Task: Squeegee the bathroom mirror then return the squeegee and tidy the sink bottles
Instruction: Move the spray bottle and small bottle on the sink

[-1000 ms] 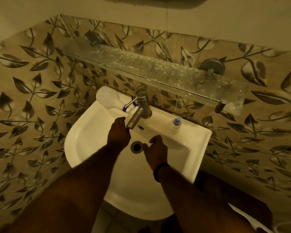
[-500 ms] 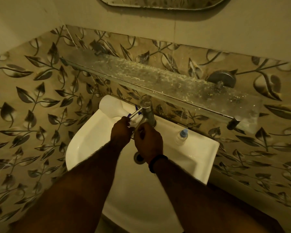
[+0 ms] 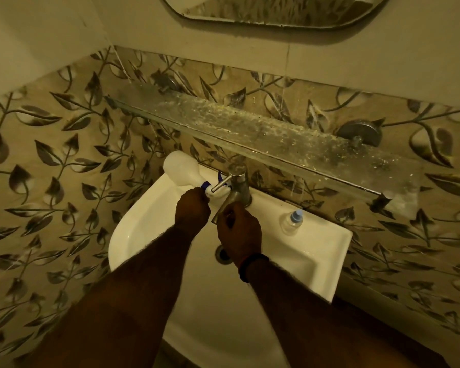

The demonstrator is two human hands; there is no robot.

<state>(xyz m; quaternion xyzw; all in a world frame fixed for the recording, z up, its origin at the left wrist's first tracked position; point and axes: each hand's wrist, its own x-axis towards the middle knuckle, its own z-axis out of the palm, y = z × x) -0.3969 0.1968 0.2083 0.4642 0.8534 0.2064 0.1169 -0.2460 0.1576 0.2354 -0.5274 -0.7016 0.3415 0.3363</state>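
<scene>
Here, both hands work at a white ceramic sink (image 3: 329, 251) under leaf-patterned tiles.
Left hand (image 3: 193, 209) grips the white spray bottle (image 3: 181, 170) lying at the back-left corner; right hand (image 3: 239, 229) curls round the steel tap (image 3: 238, 185); small clear bottle (image 3: 291, 221) stands back-right.

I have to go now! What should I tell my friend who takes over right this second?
Left hand: curled at the neck of the white spray bottle, which lies tipped on the sink rim's left corner.
Right hand: at the tap spout; grip unclear.
Small clear bottle: upright right of the tap.
No squeegee visible, so mirror progress is unknown.
Left: tidy both bottles.
</scene>
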